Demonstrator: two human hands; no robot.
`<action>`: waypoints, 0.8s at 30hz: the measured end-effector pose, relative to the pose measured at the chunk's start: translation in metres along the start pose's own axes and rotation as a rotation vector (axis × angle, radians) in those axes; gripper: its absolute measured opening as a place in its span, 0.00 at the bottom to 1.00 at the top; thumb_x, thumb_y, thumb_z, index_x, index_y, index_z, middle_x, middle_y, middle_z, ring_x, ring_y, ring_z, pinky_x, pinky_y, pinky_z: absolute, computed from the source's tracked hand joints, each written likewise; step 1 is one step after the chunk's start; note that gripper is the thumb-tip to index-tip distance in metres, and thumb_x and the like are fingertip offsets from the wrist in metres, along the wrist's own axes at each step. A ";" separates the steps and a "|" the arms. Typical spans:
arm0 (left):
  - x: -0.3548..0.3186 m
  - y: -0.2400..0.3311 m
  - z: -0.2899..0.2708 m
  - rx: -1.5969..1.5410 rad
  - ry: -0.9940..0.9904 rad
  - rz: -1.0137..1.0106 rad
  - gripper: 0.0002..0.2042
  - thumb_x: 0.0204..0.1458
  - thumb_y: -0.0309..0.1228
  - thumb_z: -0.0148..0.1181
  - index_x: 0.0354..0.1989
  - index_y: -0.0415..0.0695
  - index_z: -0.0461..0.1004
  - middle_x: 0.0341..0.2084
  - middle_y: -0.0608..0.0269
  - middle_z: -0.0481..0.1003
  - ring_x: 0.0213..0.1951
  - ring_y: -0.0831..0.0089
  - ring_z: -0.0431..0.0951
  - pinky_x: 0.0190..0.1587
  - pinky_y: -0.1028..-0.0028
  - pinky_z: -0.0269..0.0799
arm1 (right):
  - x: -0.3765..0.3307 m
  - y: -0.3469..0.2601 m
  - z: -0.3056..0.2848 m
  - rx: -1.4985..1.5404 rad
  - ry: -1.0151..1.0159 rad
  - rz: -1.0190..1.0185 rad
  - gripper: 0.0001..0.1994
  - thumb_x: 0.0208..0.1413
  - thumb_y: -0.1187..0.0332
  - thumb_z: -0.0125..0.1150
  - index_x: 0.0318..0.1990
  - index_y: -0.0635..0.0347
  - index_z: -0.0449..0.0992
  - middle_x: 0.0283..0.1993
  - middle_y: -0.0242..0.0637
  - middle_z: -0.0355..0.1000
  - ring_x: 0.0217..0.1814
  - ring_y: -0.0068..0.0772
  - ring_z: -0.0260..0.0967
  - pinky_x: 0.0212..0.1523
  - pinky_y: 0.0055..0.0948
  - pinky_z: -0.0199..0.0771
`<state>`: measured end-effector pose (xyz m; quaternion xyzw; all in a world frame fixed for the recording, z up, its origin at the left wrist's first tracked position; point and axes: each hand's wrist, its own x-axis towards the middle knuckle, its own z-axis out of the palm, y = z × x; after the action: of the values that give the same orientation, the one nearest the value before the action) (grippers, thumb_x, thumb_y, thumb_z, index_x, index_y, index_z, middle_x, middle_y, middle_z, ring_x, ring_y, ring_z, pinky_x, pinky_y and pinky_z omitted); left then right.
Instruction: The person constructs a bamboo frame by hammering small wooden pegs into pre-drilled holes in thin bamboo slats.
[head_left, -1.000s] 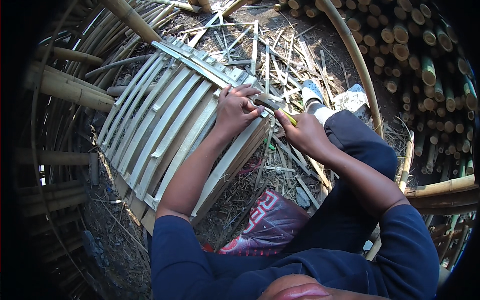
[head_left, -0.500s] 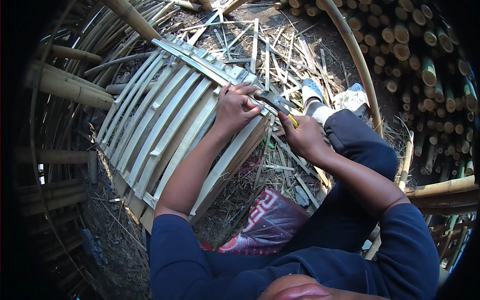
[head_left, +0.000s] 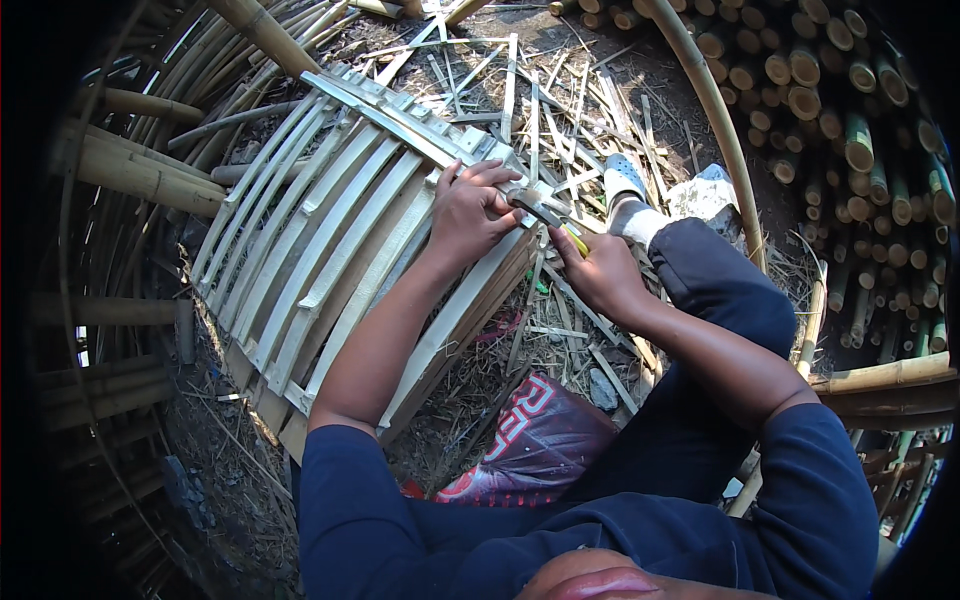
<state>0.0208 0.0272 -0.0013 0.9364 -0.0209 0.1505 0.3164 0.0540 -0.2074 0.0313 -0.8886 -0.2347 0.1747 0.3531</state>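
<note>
Underfoot, littered ground (head_left: pixel 640 75); bamboo poles (head_left: pixel 805 102); right fingers (head_left: pixel 566 250) grip hammer (head_left: pixel 534 207); left fingers (head_left: pixel 488 174): hold unclear.

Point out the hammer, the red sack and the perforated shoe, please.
Hammer (head_left: pixel 541 212): head view, on its metal head.
Red sack (head_left: pixel 552 438): head view, on its middle.
Perforated shoe (head_left: pixel 624 176): head view, on its top.

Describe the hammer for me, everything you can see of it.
The hammer has a grey, metallic-looking head and a handle showing bright yellow just ahead of the grip. The right hand is closed around the handle and hides most of it. The head points up and to the left in the picture, over the near right corner of the pale slatted panel, close by the fingertips of the left hand. Whether it touches anything there cannot be told.
</note>
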 end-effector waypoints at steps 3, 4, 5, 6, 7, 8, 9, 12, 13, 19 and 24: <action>-0.001 0.002 0.000 -0.018 0.014 -0.009 0.07 0.46 0.35 0.74 0.19 0.52 0.82 0.55 0.74 0.81 0.68 0.66 0.70 0.75 0.50 0.42 | -0.003 0.001 0.002 0.089 0.080 -0.114 0.36 0.71 0.42 0.50 0.22 0.71 0.73 0.13 0.47 0.63 0.16 0.38 0.59 0.23 0.45 0.61; -0.001 -0.002 0.001 -0.021 0.016 -0.014 0.08 0.46 0.35 0.74 0.19 0.52 0.82 0.55 0.73 0.81 0.67 0.66 0.70 0.75 0.50 0.42 | -0.002 0.001 0.001 0.064 0.041 -0.063 0.36 0.71 0.43 0.50 0.22 0.71 0.73 0.13 0.47 0.63 0.16 0.38 0.59 0.23 0.45 0.61; -0.001 -0.001 0.002 -0.014 0.022 -0.008 0.09 0.47 0.37 0.74 0.19 0.51 0.82 0.54 0.73 0.81 0.67 0.67 0.70 0.75 0.51 0.43 | -0.001 -0.003 -0.001 0.042 0.010 -0.009 0.36 0.71 0.43 0.49 0.22 0.71 0.73 0.13 0.47 0.64 0.16 0.37 0.59 0.23 0.45 0.61; -0.002 0.000 0.002 -0.007 0.029 -0.003 0.10 0.48 0.38 0.74 0.18 0.51 0.82 0.54 0.73 0.81 0.67 0.69 0.70 0.75 0.52 0.43 | 0.000 -0.005 -0.002 0.021 -0.022 0.046 0.35 0.72 0.43 0.49 0.23 0.71 0.73 0.14 0.47 0.64 0.16 0.37 0.59 0.23 0.45 0.61; -0.003 0.000 0.002 0.001 0.035 0.003 0.12 0.48 0.39 0.74 0.18 0.51 0.81 0.53 0.73 0.82 0.67 0.71 0.70 0.75 0.53 0.44 | -0.001 -0.004 -0.001 0.050 0.005 0.007 0.36 0.72 0.43 0.50 0.23 0.71 0.73 0.14 0.47 0.64 0.17 0.36 0.59 0.23 0.45 0.61; -0.003 0.000 0.003 0.004 0.036 0.000 0.11 0.49 0.39 0.74 0.19 0.51 0.82 0.54 0.74 0.81 0.67 0.71 0.70 0.75 0.53 0.43 | -0.002 -0.003 0.000 0.075 0.025 -0.034 0.36 0.71 0.43 0.50 0.23 0.71 0.73 0.14 0.47 0.64 0.17 0.35 0.60 0.24 0.45 0.61; -0.003 -0.002 0.003 0.011 0.032 0.002 0.11 0.48 0.39 0.74 0.19 0.51 0.82 0.54 0.73 0.81 0.67 0.71 0.70 0.75 0.53 0.43 | -0.004 -0.001 0.001 0.100 0.044 -0.076 0.36 0.71 0.43 0.50 0.23 0.71 0.73 0.14 0.47 0.64 0.17 0.35 0.60 0.24 0.45 0.61; -0.002 0.000 0.003 0.010 0.030 0.003 0.10 0.47 0.38 0.75 0.19 0.51 0.81 0.53 0.72 0.82 0.66 0.69 0.71 0.75 0.53 0.44 | -0.004 -0.003 0.000 0.069 -0.014 -0.001 0.35 0.71 0.43 0.50 0.23 0.70 0.74 0.14 0.44 0.63 0.18 0.31 0.60 0.23 0.43 0.61; -0.001 0.000 0.002 0.008 0.029 0.008 0.10 0.46 0.38 0.75 0.19 0.50 0.81 0.53 0.72 0.82 0.66 0.69 0.71 0.75 0.53 0.44 | -0.003 -0.004 -0.001 0.075 -0.014 0.006 0.36 0.71 0.43 0.50 0.23 0.70 0.74 0.14 0.43 0.63 0.18 0.30 0.59 0.23 0.43 0.61; -0.002 0.001 0.004 0.002 0.040 0.012 0.11 0.46 0.37 0.75 0.19 0.50 0.80 0.54 0.72 0.81 0.67 0.70 0.70 0.75 0.53 0.44 | -0.004 -0.005 -0.003 0.129 -0.044 0.047 0.36 0.72 0.42 0.49 0.21 0.70 0.72 0.13 0.39 0.59 0.18 0.27 0.56 0.22 0.41 0.59; -0.002 -0.002 0.004 -0.016 0.030 0.008 0.09 0.43 0.32 0.73 0.16 0.51 0.79 0.55 0.73 0.81 0.68 0.66 0.70 0.76 0.51 0.43 | -0.004 -0.003 0.003 0.143 -0.002 -0.030 0.37 0.71 0.41 0.49 0.20 0.70 0.70 0.13 0.39 0.59 0.18 0.28 0.56 0.22 0.41 0.58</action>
<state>0.0203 0.0263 -0.0058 0.9314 -0.0212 0.1656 0.3235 0.0484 -0.2060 0.0326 -0.8574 -0.2354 0.1863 0.4180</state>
